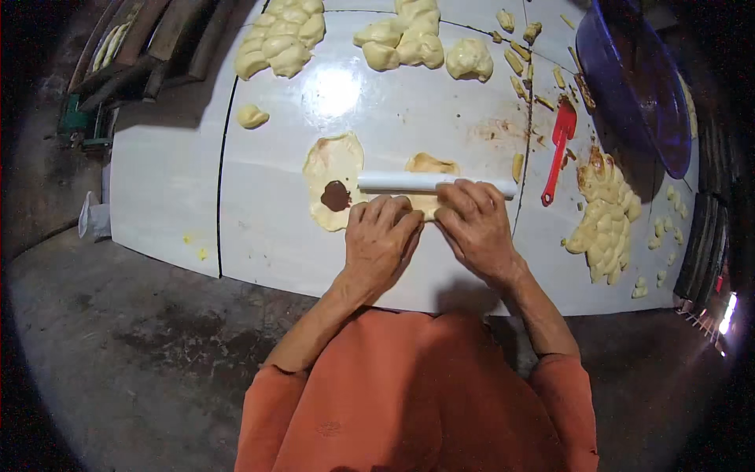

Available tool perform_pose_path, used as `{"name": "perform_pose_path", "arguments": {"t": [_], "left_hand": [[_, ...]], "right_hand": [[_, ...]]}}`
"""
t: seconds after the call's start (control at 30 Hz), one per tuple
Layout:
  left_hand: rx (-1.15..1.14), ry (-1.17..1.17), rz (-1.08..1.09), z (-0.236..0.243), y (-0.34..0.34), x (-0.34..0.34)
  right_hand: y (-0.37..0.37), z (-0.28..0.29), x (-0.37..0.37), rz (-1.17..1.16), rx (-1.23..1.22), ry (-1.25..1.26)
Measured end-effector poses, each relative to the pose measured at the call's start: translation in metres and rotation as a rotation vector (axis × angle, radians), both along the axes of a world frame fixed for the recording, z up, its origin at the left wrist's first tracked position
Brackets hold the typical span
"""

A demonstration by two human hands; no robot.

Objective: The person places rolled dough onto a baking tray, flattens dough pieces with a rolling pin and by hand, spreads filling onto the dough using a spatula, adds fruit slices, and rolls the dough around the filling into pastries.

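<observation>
A white rolling pin (401, 182) lies crosswise over a flattened piece of dough (432, 164), which shows above and below it. My right hand (481, 230) is closed over the right part of the pin. Just below the pin's left part, my left hand (381, 240) rests with its fingers curled, between two dough pieces; what its fingertips hold, if anything, is hidden. To its upper left is an oval sheet of dough (321, 169) with a dark brown dollop of filling (336, 197) on it.
Dough balls (283, 35) cluster along the far side, with a single small ball (252, 117) at left. On the right are a red spatula (560, 141), a large blue basin (629, 94) and a smeared dough mass (605, 220). Wooden trays (157, 47) stand far left.
</observation>
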State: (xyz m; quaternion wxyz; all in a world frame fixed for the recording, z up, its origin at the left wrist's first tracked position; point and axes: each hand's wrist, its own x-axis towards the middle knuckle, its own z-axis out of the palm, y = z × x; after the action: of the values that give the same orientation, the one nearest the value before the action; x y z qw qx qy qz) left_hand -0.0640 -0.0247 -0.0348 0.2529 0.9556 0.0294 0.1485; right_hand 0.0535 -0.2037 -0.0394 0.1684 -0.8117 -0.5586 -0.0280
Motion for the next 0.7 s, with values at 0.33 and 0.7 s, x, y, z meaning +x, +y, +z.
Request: {"name": "perform_pose_path", "arguments": {"t": [0.33,0.7], "left_hand": [[-0.013,-0.074,-0.194,-0.008,0.006,-0.037],[0.084,0.104,-0.067,-0.007,0.027,0.017]], "right_hand": [[-0.037,0.000,-0.025,0.042,0.195,0.171],[-0.017,-0.006,0.020,-0.151,0.042,0.130]]}}
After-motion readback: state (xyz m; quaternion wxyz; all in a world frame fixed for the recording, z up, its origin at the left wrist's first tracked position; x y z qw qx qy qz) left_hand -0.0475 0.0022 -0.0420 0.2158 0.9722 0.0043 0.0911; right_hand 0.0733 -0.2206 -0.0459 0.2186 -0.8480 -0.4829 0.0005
